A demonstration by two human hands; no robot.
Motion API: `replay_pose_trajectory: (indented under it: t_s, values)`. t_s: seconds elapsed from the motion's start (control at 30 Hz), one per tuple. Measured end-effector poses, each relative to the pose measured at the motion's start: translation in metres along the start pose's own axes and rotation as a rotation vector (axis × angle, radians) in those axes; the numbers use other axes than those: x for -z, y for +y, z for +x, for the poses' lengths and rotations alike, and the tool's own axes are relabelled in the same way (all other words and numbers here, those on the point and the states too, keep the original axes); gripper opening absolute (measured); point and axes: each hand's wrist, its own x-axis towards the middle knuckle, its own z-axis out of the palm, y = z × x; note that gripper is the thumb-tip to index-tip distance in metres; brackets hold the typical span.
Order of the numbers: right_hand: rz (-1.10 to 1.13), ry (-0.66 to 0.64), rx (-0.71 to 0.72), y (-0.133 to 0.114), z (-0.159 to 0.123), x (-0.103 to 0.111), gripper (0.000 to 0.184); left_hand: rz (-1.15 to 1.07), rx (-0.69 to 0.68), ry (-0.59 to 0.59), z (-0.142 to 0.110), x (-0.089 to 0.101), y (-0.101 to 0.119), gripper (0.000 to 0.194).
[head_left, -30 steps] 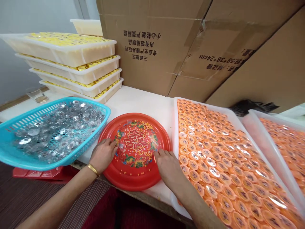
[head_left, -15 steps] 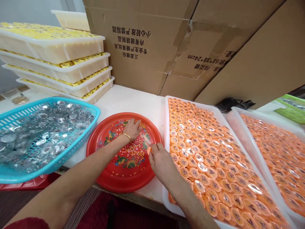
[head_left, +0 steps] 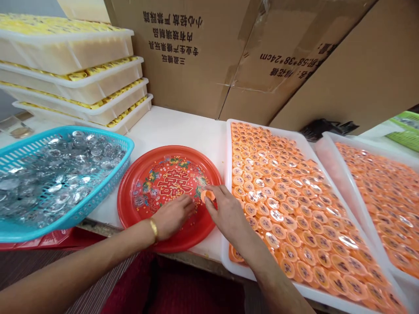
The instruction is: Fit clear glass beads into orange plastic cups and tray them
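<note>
As my right grip pinches an orange cup over the red tray, my left grip (closed? I can't tell) is there too. The blue basket holds silvery pieces; the carton's upside-down print reads "58*38*24cm".

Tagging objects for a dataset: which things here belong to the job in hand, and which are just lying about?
In the job:
- orange cup, held by right hand
- red tray, under left hand
- probably blue basket

Apparently just about:
- stacked trays
- cartons
- glass
- green basket
</note>
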Motion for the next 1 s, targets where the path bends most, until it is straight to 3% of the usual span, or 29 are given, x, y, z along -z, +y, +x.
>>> replay_pose_trajectory:
  t_s: [0.1, 0.23, 0.33, 0.43, 0.53, 0.7, 0.9, 1.0]
  values:
    - [0.018, -0.071, 0.001, -0.002, -0.002, 0.001, 0.026, -0.061, 0.003, -0.036, -0.041, 0.011, 0.005, 0.039]
    - [-0.079, -0.269, 0.055, -0.009, -0.004, 0.001, 0.022, -0.014, 0.275, 0.003, -0.072, 0.028, -0.008, 0.037]
    - [-0.287, -0.387, 0.126, -0.013, -0.004, -0.003, 0.021, 0.067, 0.425, -0.089, -0.082, 0.031, -0.013, 0.039]
    - [-0.458, -0.437, 0.231, -0.015, -0.005, -0.01, 0.023, 0.04, 0.449, -0.146, -0.078, 0.025, -0.006, 0.047]
    - [-0.462, -0.449, 0.319, -0.017, -0.006, -0.014, 0.026, -0.016, 0.446, -0.161, -0.064, 0.019, 0.005, 0.049]
    - [-0.477, -0.437, 0.352, -0.023, -0.008, -0.011, 0.023, -0.041, 0.41, -0.155, -0.05, 0.015, 0.011, 0.047]
    - [-0.546, -0.543, 0.517, -0.038, -0.009, -0.024, 0.021, -0.071, 0.434, -0.135, -0.051, 0.011, 0.013, 0.036]
    - [-0.45, -0.584, 0.482, -0.047, -0.011, -0.035, 0.025, -0.081, 0.479, -0.09, -0.047, 0.007, 0.018, 0.025]
